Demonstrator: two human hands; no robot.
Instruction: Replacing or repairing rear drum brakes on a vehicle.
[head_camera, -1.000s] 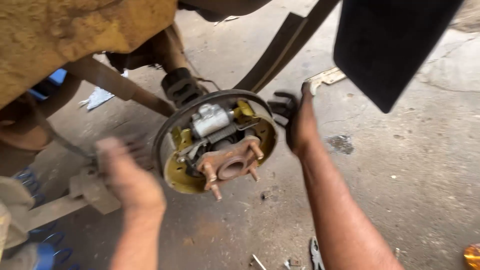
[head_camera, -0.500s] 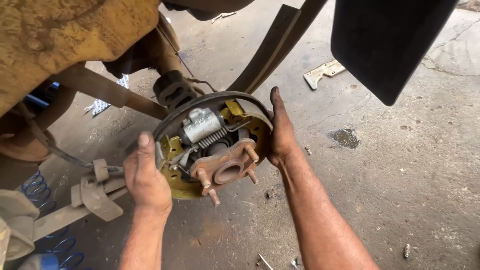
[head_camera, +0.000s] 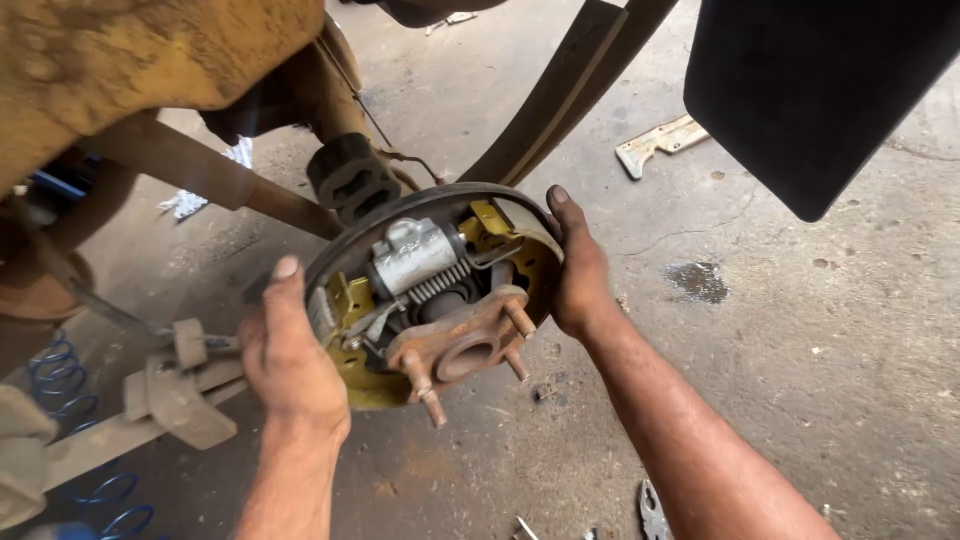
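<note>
Grey concrete floor (head_camera: 800, 400), stained and cracked, lies under a raised rusty yellow vehicle. Between the two hands sits a round brake assembly (head_camera: 430, 290), its open face tilted up toward the camera and its axle line running back and up into the vehicle. The left hand (head_camera: 290, 360) grips the assembly's left edge, thumb pointing up along the rim. The right hand (head_camera: 580, 270) presses flat against the right edge, thumb up along the dark curved brake shoe. A silver cylinder (head_camera: 410, 255) with a spring sits near the top, between the hands. Below it, a rusty hub flange (head_camera: 465, 345) with studs juts toward the camera. A leaf spring (head_camera: 560, 100) slants away above the right hand. Blue coil springs (head_camera: 60, 370) lie left of the left hand.
</note>
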